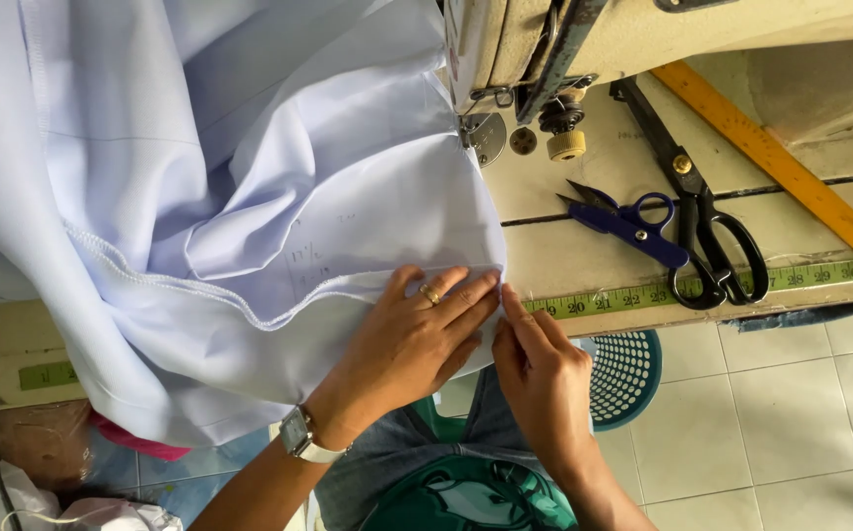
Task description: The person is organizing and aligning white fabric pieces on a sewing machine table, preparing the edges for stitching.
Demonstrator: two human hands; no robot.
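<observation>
Pale floor tiles (791, 413) are lying below me, with a teal mesh basket (628, 374) standing under the bench (564, 261) edge and my lap showing nearest of all. I am wearing a watch (297, 436) on my left wrist and a ring (430, 294) on that hand.

My left hand (412, 344) is lying flat with fingers spread, pressing down on the folded corner of the cloth (249, 177) at the front edge of the bench. My right hand (540, 369) is sitting just beside it, thumb and forefinger pinching the very corner of the cloth where the fold ends. The two hands are almost touching.

That cloth is pale lilac, and it is spreading in loose folds over the left half of the bench, draping off the front edge toward the floor, with a stitched seam running across it.

A green tape measure (643, 293) is running along the bench edge to the right of my hands. Beyond it, small blue snips (628, 221) are lying just beside large black shears (702, 216), the handles nearly touching. An orange ruler (771, 157) is lying aslant farther back. At the far side, the cream sewing machine (545, 39) is standing, with the cloth bunching up against its needle end.
</observation>
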